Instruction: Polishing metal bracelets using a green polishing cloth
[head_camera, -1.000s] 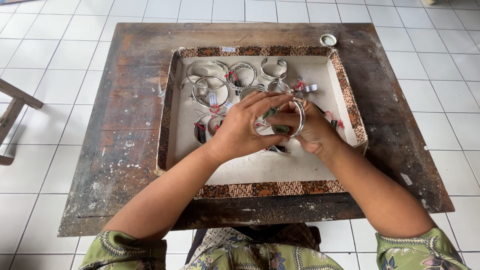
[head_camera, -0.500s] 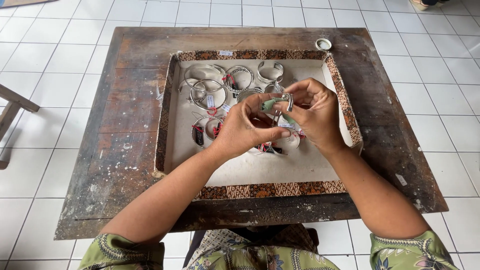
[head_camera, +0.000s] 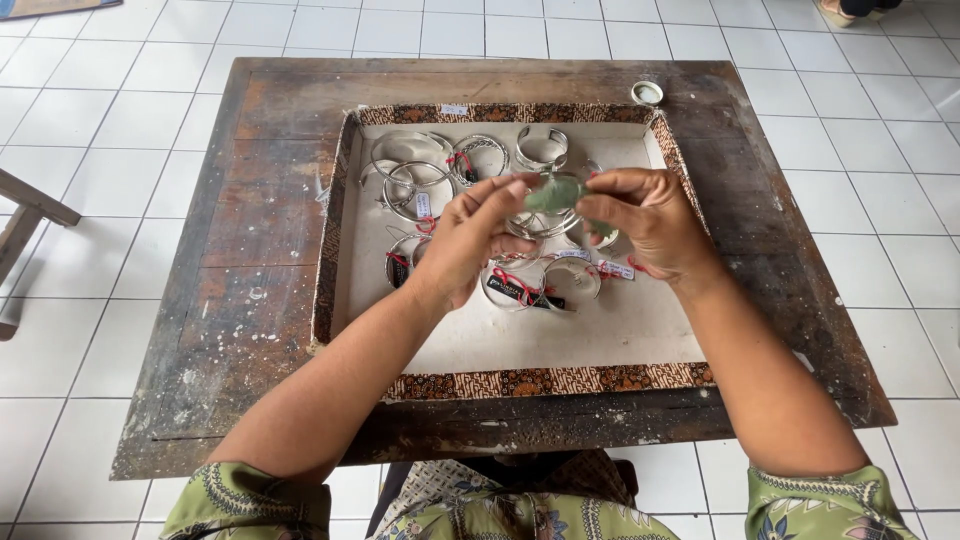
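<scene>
Silver bracelets (head_camera: 420, 185) lie scattered in the upper half of a shallow tray (head_camera: 540, 382) with a brown patterned border, which sits on a worn wooden table (head_camera: 250, 260); several carry small tags on red thread. Both hands are raised just above the tray's middle and meet around a small pale-green piece (head_camera: 556, 193). The left hand (head_camera: 470, 240) is curled, its thumb and first fingers pinching the piece's left edge, while the right hand (head_camera: 650, 222) closes its thumb and forefinger on the right side. Whether a bracelet is wrapped inside the green piece cannot be told, since the fingers cover it. A tagged bracelet (head_camera: 530, 285) lies directly beneath the hands. To handle this well, I would judge that the grip should stay at the fingertips, light and even on both sides, with the hands kept over the tray so anything that slips lands on its pale lining. A little round cap (head_camera: 647, 92) rests near the table's far edge, well apart.
</scene>
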